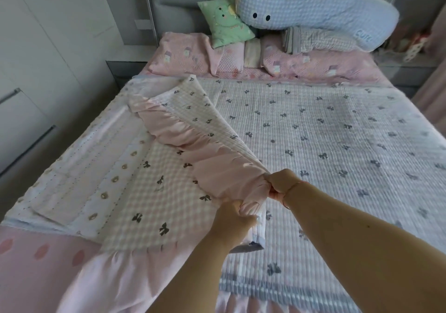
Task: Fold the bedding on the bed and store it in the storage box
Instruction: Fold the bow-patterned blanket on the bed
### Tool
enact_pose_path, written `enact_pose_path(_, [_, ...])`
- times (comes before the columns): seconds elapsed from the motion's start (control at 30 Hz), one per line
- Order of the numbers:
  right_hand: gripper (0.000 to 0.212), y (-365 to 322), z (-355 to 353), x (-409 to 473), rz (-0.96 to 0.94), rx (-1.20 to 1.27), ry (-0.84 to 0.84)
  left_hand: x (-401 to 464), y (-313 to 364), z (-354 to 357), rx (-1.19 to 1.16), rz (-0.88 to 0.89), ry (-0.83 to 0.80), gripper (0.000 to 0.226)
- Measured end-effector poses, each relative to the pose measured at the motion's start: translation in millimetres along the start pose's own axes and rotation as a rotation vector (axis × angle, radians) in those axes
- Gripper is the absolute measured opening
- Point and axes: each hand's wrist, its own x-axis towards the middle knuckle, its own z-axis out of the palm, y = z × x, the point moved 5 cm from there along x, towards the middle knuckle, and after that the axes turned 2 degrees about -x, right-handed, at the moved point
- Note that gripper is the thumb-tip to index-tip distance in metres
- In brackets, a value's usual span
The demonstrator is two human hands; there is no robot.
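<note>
A quilted bedspread [313,131] with dark bow prints and a pink ruffled edge [193,141] covers the bed. Its left side is lifted and folded over toward the middle, showing a checked underside [154,192]. My left hand [231,218] and my right hand [280,183] sit close together, both gripping the bunched pink ruffle near the bed's front middle. Under the folded part lies a pale blanket [84,168] with small bear prints. No storage box is in view.
At the head of the bed lie pink pillows [183,54], a green cushion [224,20], a long blue plush pillow [313,11] and a folded checked cloth [313,40]. White wardrobe doors [36,59] stand close on the left. A grey nightstand [125,69] sits beside the headboard.
</note>
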Motion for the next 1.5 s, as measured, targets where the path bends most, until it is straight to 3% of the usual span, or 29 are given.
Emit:
enact_pose_path(0.3, [0.031, 9, -108, 5, -0.096, -0.031, -0.011, -29, 55, 100, -0.055, 0.000, 0.054, 0.039])
enact_pose_path(0.43, [0.036, 6, -165, 18, -0.153, -0.131, -0.062, -34, 83, 161, -0.139, -0.074, 0.122, 0.025])
enact_pose_path(0.6, [0.025, 7, -240, 21, -0.091, -0.036, -0.113, -38, 106, 236, -0.078, -0.106, 0.207, 0.026])
enact_pose_path(0.73, [0.016, 8, -297, 17, -0.072, -0.009, -0.117, -48, 132, 293, -0.296, -0.196, 0.143, 0.016])
enact_pose_path(0.83, [0.011, 10, -341, 10, -0.098, -0.028, -0.109, -59, 151, 330, -0.308, -0.192, 0.107, 0.013])
enact_pose_path(1.1, [0.016, 28, -475, -14, -0.170, -0.037, -0.077, -98, 207, 437, -0.175, -0.035, 0.090, 0.031])
enact_pose_path(1.2, [0.018, 35, -513, -21, -0.176, -0.086, -0.099, -111, 215, 475, -0.141, -0.026, 0.114, 0.024])
enact_pose_path(1.33, [0.022, 31, -552, -17, -0.198, -0.133, -0.156, -110, 225, 515, 0.008, 0.052, 0.209, 0.027])
enact_pose_path(1.5, [0.020, 30, -620, 7, -0.172, -0.214, -0.214, -90, 236, 588, 0.008, 0.022, 0.245, 0.031])
